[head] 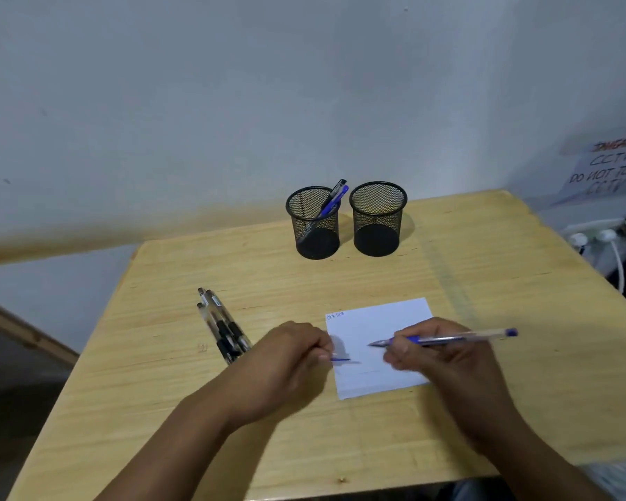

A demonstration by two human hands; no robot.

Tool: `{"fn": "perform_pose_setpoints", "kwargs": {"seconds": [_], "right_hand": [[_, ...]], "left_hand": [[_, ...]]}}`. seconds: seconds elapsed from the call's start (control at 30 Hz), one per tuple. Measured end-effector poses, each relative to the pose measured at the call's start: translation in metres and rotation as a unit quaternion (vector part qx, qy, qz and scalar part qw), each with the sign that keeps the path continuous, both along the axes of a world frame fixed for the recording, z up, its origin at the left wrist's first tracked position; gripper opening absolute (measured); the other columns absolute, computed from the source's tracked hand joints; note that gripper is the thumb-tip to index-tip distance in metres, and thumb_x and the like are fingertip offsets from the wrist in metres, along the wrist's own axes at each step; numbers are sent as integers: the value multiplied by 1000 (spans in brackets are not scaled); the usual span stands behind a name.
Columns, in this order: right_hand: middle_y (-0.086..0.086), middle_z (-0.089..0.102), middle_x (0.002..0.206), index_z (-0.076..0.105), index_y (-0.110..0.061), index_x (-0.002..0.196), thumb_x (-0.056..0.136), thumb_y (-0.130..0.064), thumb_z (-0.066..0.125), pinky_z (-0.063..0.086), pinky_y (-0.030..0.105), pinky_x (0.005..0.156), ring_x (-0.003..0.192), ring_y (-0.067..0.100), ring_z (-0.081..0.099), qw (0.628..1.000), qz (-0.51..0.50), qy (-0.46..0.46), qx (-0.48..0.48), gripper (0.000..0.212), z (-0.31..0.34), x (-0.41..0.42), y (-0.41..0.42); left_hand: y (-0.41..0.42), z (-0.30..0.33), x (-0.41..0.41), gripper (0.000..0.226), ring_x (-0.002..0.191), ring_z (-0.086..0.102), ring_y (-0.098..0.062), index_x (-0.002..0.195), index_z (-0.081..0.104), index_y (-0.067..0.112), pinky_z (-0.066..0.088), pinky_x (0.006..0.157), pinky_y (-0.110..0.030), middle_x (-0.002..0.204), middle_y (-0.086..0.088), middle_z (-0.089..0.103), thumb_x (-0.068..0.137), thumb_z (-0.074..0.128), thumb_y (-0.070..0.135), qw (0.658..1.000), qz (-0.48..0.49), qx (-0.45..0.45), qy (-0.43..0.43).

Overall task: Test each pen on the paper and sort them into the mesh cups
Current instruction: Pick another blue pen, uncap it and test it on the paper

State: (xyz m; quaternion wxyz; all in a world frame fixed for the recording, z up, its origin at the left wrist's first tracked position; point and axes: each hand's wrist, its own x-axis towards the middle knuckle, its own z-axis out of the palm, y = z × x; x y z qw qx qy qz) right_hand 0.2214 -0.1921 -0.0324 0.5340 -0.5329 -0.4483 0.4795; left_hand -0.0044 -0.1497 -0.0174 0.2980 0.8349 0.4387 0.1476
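My right hand grips a blue pen with a clear barrel, its bare tip pointing left just above the white paper. My left hand pinches the pen's blue cap at the paper's left edge. Small blue writing marks the paper's top left corner. A bunch of black pens lies on the table left of my left hand. Two black mesh cups stand at the back: the left cup holds two pens, one blue and one black, while the right cup looks empty.
The wooden table stands against a white wall. A paper sign hangs at the right, with a power strip and white cable beside the table's right edge.
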Motion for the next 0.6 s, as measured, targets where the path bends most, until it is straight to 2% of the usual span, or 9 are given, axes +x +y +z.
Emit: {"fn": "perform_pose_setpoints", "kwargs": {"seconds": [0.1, 0.2, 0.3, 0.43, 0.5, 0.53, 0.6], "right_hand": [[15, 76, 73, 73, -5, 76, 80, 4, 73, 60, 40, 73, 73, 29, 75, 1000, -4, 4, -4, 10, 1, 11, 6], [13, 77, 74, 72, -4, 82, 81, -1, 74, 59, 42, 76, 75, 28, 76, 999, 9, -2, -35, 4, -4, 6, 11], [13, 77, 74, 72, -4, 82, 82, -2, 74, 59, 39, 75, 78, 30, 76, 999, -2, 7, -40, 3, -6, 2, 13], [9, 78, 81, 73, -9, 83, 84, -7, 73, 58, 49, 86, 81, 26, 75, 999, -7, -14, -47, 3, -11, 2, 13], [4, 79, 83, 73, -15, 84, 85, -9, 73, 56, 52, 89, 83, 22, 75, 998, -12, -38, -54, 6, -14, 1, 13], [3, 79, 83, 74, -17, 85, 85, -10, 72, 56, 52, 90, 83, 21, 75, 997, -14, -45, -58, 7, -15, 0, 13], [1, 79, 82, 73, -18, 86, 86, -11, 72, 56, 51, 90, 82, 20, 75, 996, -20, -56, -64, 7, -16, -1, 12]], "left_hand": [[-2, 1, -13, 14, 86, 57, -3, 94, 64, 25, 39, 73, -11, 90, 22, 63, 99, 54, 18, 999, 36, -20, -37], [-1, 0, -6, 11, 87, 58, -5, 93, 66, 31, 41, 72, -12, 92, 20, 66, 97, 59, 24, 995, 72, -6, -62], [5, -11, -4, 12, 84, 57, -4, 86, 64, 41, 41, 69, -13, 88, 20, 66, 93, 64, 31, 988, 145, 20, -43], [14, -30, -7, 7, 84, 55, 0, 88, 72, 35, 37, 69, -11, 83, 20, 66, 90, 65, 33, 967, 246, 68, 2], [20, -40, -8, 13, 87, 56, -6, 94, 74, 34, 43, 78, -24, 87, 18, 68, 91, 62, 32, 956, 267, 117, 41], [23, -43, -7, 14, 88, 57, -14, 94, 75, 34, 46, 81, -33, 88, 16, 70, 90, 61, 31, 948, 280, 138, 61], [25, -46, -3, 16, 82, 55, -21, 83, 74, 32, 48, 81, -39, 81, 13, 69, 88, 59, 28, 932, 308, 166, 97]]}}
